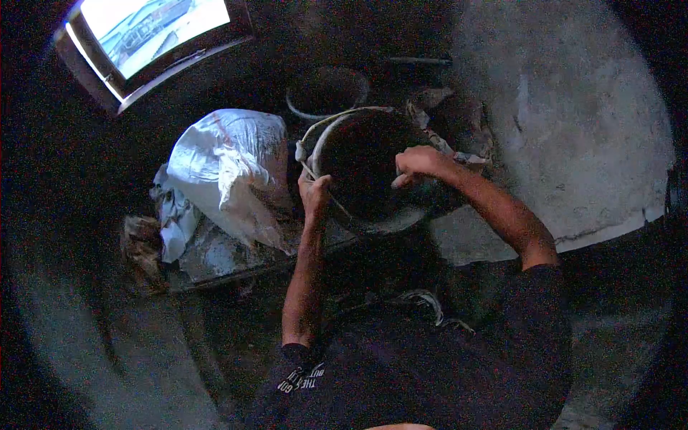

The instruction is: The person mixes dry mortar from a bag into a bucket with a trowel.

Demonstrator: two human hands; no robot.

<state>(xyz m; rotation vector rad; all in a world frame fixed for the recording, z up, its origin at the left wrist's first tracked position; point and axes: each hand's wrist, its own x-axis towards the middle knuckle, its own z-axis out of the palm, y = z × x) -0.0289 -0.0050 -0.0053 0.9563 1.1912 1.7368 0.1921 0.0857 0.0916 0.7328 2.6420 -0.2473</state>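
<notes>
A large round bucket (pixel 320 143) with a pale rim stands in front of me, and its inside is too dark to make out. A thin handle (pixel 310 131) curves along its left and far side. On the left of the rim, my left hand (pixel 314 195) is closed around the edge, close to the handle. My right hand (pixel 420 165) is over the right part of the bucket's mouth, its fingers curled. What those fingers hold, if anything, is hidden. Left of the bucket sits a full white sack (pixel 233 154), its top bunched up.
Another dark container (pixel 301 111) with a pale rim is behind the bucket. Crumpled sacking (pixel 466 136) lies to the right, beside a grey wall-like surface (pixel 566 107). A bright window (pixel 158 32) is at upper left. Crumpled bags (pixel 178 215) lie at the ledge's left end.
</notes>
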